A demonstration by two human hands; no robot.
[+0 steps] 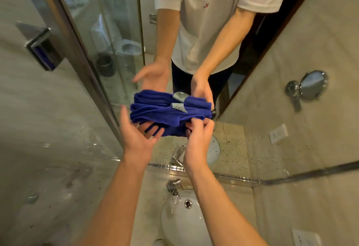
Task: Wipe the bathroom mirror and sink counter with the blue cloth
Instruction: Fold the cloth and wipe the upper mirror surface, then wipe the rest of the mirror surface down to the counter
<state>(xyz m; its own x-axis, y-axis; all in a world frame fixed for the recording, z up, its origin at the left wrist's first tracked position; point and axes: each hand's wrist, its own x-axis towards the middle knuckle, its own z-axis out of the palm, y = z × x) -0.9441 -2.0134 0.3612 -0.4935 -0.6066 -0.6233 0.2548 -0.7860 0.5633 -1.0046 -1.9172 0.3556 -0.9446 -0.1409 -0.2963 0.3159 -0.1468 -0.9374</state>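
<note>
Blue cloth between both hands

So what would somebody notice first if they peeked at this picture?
Probably the bright blue cloth, bunched up in the middle right against the mirror. The left hand lies open under it while the right hand pinches its edge. Below, the white sink and shiny faucet sit on the counter.

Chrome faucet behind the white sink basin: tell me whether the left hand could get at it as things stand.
Probably yes. The left hand is open beneath the bunched blue cloth, which the right hand pinches. Nothing visible stands between it and the chrome faucet below on the counter; it would only have to drop down.
</note>
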